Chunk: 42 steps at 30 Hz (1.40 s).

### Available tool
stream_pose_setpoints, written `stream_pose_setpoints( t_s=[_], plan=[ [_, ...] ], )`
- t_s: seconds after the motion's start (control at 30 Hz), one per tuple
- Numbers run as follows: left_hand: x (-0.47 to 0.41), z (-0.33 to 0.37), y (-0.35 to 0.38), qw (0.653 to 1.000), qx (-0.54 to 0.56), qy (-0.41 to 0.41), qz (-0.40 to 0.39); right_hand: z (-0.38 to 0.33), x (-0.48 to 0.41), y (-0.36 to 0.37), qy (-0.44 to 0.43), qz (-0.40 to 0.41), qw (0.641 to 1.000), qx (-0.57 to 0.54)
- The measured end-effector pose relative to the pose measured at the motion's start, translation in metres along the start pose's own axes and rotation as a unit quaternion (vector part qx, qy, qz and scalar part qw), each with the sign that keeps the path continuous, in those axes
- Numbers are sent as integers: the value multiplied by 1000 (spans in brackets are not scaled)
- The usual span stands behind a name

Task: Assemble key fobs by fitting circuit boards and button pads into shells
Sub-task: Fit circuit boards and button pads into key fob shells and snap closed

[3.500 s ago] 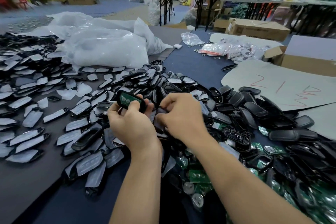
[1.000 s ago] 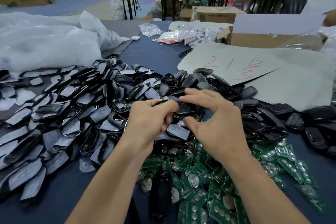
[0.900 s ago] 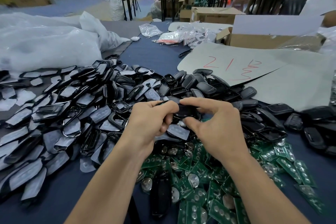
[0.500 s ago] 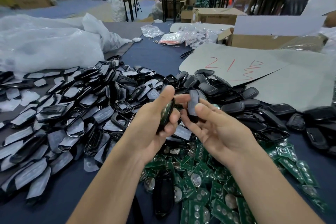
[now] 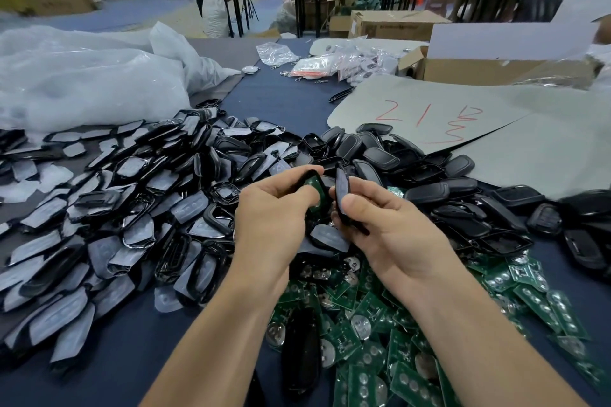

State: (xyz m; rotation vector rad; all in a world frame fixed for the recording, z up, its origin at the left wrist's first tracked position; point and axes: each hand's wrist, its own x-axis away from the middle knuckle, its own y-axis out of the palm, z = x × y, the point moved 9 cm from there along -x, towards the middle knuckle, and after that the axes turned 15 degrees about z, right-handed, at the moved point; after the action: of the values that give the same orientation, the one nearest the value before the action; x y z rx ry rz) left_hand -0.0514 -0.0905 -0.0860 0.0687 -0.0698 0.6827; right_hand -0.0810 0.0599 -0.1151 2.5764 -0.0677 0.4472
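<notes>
**Entry: closing of one fob, centre of the frame.**

- Step, as we judged it: mating two halves.
- To do it well, we advised:
  - seating the circuit board [image 5: 314,183] flat in its half before closing;
  - matching the two outlines end to end;
  - pressing round the rim evenly rather than at one corner, since a tilted board would likely keep the seam from closing.
- Left hand [image 5: 269,218]: fingers curled round the loaded half [image 5: 305,175], which was tilted, its green face turned towards the right of the frame. The thumb lay across the board.
- Right hand [image 5: 393,235]: thumb and fingers pinched the cover half [image 5: 341,188], which stood on edge and nearly upright.
- Relation: the cover half stood just right of the loaded half. We could not tell whether they touched. Both were held above the heaps, not resting on them.
- Stock noted:
  - padded shells [image 5: 132,208] at left;
  - plain black shells [image 5: 463,195] at upper right of the hands;
  - loose boards [image 5: 380,324] at lower right;
  - all on the blue cloth [image 5: 277,102];
  - a grey sheet [image 5: 463,129] marked in red beyond them.
</notes>
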Motion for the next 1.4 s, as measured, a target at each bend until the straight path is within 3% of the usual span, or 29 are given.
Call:
stream_pose_setpoints(
  t_s=[0.27,0.4,0.57,0.67,1.13,1.4],
  plan=[
    [0,2,-1,999,-10,37,1,-18,12,-2,-171,56,977,113],
    [6,6,8,996,-6,56,-62,-28,15,-4,-236,89,956,149],
    [6,-1,16,988,18,9,-155,-41,22,-1,-300,80,933,184],
    [11,2,21,978,27,18,-206,-46,22,-2,-313,72,926,196],
    [6,4,10,986,33,36,-158,-48,18,3,-309,-25,922,230],
    [7,6,11,983,35,32,-178,-55,26,2,-358,4,887,291]
  ],
)
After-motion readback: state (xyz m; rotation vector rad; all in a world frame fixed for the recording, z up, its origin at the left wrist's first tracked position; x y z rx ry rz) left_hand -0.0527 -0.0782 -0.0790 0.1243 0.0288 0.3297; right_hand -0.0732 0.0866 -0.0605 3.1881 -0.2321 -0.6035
